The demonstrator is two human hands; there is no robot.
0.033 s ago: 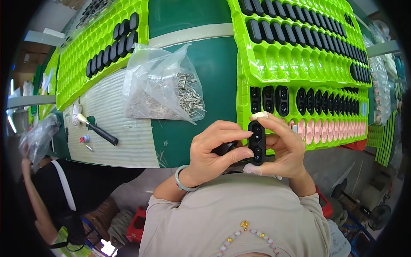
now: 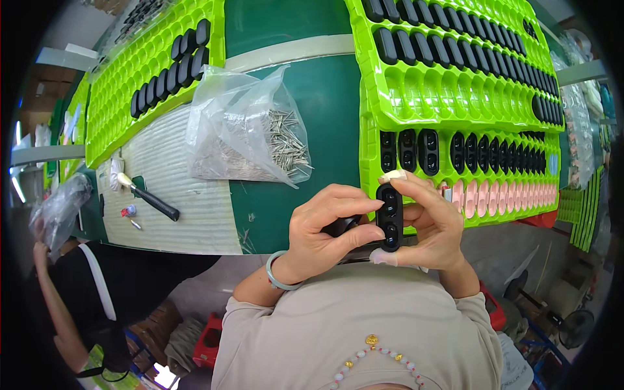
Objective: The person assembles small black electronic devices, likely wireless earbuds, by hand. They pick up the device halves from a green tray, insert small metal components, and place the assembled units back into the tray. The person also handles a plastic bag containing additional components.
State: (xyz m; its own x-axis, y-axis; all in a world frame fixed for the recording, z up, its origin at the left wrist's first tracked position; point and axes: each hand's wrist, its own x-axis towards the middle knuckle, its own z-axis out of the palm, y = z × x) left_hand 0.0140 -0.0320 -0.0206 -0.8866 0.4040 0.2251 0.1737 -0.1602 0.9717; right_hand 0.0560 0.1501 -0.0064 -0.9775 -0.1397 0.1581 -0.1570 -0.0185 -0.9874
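Observation:
In front of my chest, my right hand [image 2: 432,221] grips a black earbud-case insert [image 2: 390,218] upright by its two ends, between thumb and forefinger. Two glossy round wells face up on it. Pale coverings wrap those two fingertips. From the other side, my left hand [image 2: 328,224] presses thumb and forefinger against the insert's left edge. A dark rounded piece [image 2: 342,224] sits in the curled left fingers, mostly hidden. Just beyond, similar black inserts [image 2: 428,153] stand in a green moulded tray [image 2: 370,149], with a row of pink pieces [image 2: 482,198] nearer me.
Stacked behind is another green tray [image 2: 448,97] of black shells. A clear bag of metal pins [image 2: 286,140] lies on the green table [image 2: 335,97]. Left of it are a black-handled tool [image 2: 155,203] and a green tray [image 2: 107,127]. Another person's arm [image 2: 58,305] shows at far left.

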